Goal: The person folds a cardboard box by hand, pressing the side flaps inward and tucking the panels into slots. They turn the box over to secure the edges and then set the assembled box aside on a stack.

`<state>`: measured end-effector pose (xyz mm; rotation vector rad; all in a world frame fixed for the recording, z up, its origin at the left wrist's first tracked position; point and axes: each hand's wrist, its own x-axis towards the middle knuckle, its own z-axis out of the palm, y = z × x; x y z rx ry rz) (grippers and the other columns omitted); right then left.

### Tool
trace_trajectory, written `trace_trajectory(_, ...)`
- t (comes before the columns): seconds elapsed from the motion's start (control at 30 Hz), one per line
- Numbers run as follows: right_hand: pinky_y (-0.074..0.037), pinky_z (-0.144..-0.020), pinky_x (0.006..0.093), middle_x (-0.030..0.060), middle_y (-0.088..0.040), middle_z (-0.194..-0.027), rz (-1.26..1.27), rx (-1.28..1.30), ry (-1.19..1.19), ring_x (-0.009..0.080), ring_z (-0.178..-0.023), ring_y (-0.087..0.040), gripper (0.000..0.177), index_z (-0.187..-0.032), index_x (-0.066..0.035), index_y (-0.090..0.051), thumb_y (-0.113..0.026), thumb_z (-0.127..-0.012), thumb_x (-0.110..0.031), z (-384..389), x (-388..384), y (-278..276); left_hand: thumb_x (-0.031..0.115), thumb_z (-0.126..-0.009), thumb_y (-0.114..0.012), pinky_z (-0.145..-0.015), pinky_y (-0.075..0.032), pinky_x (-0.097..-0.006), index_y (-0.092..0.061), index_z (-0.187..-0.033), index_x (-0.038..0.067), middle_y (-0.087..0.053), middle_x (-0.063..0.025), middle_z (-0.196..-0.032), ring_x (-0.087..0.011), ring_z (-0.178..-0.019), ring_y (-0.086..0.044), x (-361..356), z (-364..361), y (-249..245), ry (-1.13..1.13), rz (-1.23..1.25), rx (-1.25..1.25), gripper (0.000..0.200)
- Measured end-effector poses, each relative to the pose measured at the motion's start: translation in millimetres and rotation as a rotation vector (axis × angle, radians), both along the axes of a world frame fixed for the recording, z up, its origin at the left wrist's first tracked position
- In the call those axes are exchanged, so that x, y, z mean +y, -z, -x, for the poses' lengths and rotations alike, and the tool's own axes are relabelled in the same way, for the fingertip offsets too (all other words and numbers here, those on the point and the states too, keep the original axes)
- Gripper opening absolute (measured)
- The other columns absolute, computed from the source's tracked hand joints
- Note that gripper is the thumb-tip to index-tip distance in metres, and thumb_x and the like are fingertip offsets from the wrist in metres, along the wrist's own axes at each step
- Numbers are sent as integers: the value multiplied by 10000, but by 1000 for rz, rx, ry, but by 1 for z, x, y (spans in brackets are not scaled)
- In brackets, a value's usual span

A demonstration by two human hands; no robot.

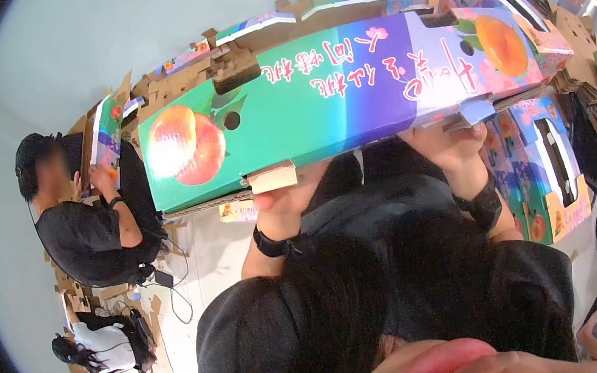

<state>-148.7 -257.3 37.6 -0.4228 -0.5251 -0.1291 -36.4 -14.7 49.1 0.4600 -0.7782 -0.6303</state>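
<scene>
Holding one carton (326, 110) — two hands (453, 147)

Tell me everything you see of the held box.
The box is long, apparently cardboard, printed green through blue to pale pink, with peaches at both ends and upside-down lettering. Notches cut its far edge, round holes its face; tabs jut from the near edge. Left hand and right hand hold it up in front.

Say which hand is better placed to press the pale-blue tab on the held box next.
Probably the right hand: it lies close below the pale-blue tab, while the left hand is at the beige tab, farther along the box.
</scene>
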Motion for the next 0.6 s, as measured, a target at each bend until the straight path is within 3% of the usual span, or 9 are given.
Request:
trace_trajectory(0.13, -214, -1209, 529, 143, -341, -1572, 19, 107, 82, 355, -1447, -320, 1161, -1552, -141, -284, -858, -559, -321, 1, 0, -5, 658, -553, -896, -1204, -270, -528, -388, -1498, 113, -397, -103, -1539, -310, -1424, -362, 4, -5, 14, 44, -28, 165, 1204)
trace_trajectory(0.23, -232, -1203, 500, 87, -408, -1548, 102, 13, 50, 304, -1448, -339, 1058, -1525, -175, -362, -846, -595, -318, -6, -8, 3, 649, -551, -900, -1213, -250, -517, -394, -1495, 111, -389, -98, -1547, -304, -1427, -356, -3, -7, 10, 63, -25, 76, 1199)
trace_trajectory(0.33, -256, -1191, 449, 9, -490, -1496, -7, -2, 9, 241, -1410, -403, 892, -1463, -218, -475, -831, -650, -310, -13, -20, 34, 590, -590, -905, -1212, -224, -531, -404, -1502, 169, -388, -67, -1555, -298, -1436, -341, -14, -14, 19, 157, 42, 61, 1123)
trace_trajectory(0.43, -241, -1182, 469, -3, -454, -1542, 160, -100, 8, 237, -1449, -349, 788, -1477, -249, -485, -812, -776, -401, -17, -24, 28, 575, -605, -901, -1204, -225, -549, -397, -1512, 204, -382, -54, -1563, -306, -1448, -326, -16, -17, 19, 188, 104, 83, 1101)
trace_trajectory(0.47, -247, -1183, 458, -23, -533, -1475, 149, -101, -10, 209, -1432, -374, 710, -1421, -244, -554, -822, -771, -340, -16, -23, 24, 586, -638, -877, -1201, -234, -560, -397, -1512, 212, -372, -49, -1576, -321, -1450, -335, -15, -16, 17, 166, 76, 38, 1065)
trace_trajectory(0.57, -252, -1180, 445, -43, -583, -1420, 135, -76, 1, 177, -1410, -403, 636, -1373, -249, -600, -820, -780, -313, -19, -25, 22, 633, -670, -844, -1194, -248, -578, -365, -1529, 168, -363, -86, -1584, -338, -1452, -345, -10, -15, 21, 201, -7, 141, 1088)
trace_trajectory(0.6, -257, -1178, 433, -47, -577, -1425, 165, -116, 20, 151, -1389, -425, 631, -1362, -256, -606, -826, -775, -327, -21, -25, 22, 726, -813, -669, -1193, -252, -571, -286, -1567, 113, -331, -140, -1604, -354, -1473, -324, -7, -18, 17, 312, -94, -11, 1045)
